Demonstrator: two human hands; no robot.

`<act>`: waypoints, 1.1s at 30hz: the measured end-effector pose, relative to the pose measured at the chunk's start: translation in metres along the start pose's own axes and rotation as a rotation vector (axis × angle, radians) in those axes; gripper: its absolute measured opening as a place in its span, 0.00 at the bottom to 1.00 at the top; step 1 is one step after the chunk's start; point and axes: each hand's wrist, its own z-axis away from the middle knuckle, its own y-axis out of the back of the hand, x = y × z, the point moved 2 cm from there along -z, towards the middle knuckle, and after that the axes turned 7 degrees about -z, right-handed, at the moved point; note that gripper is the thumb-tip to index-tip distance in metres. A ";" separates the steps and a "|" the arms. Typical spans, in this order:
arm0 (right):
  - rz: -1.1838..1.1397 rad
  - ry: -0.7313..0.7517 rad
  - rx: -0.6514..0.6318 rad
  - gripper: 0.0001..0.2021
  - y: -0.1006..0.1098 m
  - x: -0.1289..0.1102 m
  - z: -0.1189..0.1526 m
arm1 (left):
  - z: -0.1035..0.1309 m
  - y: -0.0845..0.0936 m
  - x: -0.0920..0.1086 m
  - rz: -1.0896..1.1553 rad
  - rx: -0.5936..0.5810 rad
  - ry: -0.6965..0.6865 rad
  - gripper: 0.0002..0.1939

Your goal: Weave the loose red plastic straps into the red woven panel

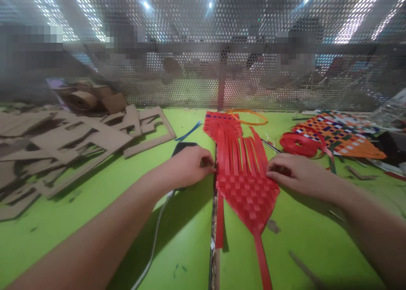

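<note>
A woven piece of flat red strips [249, 197] lies in the middle of the green table, its checkered part tapering to a point towards me. Loose strips fan out on its far side, up to a band with small blue marks. My left hand [190, 165] pinches its left edge between thumb and fingers. At the opposite edge, the fingertips of my right hand [293, 173] are closed on the weave's upper right corner. One red strip [220, 222] hangs down at the left, and another trails from the point.
Cut cardboard pieces [95, 142] are heaped at the left. Beneath my left wrist lies a dark phone-like device [182, 147] with a white cable [157, 235]. To the right are a red strip roll [298, 144] and an orange woven piece [339, 135]. A perforated metal screen [190, 78] stands behind.
</note>
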 end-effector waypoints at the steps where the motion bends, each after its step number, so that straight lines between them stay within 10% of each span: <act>1: -0.005 -0.023 0.016 0.16 0.000 0.000 0.000 | 0.000 -0.001 0.001 -0.020 0.003 -0.012 0.09; 12: -0.175 -0.378 0.200 0.22 -0.008 -0.002 0.001 | 0.007 -0.014 0.028 -0.163 0.027 -0.011 0.12; 28: -0.477 -0.181 0.191 0.22 0.005 -0.008 0.006 | 0.031 -0.026 0.073 -0.186 0.175 -0.055 0.25; 33: -0.408 -0.207 0.219 0.29 -0.001 -0.002 0.005 | 0.023 -0.026 0.055 -0.167 0.178 -0.057 0.23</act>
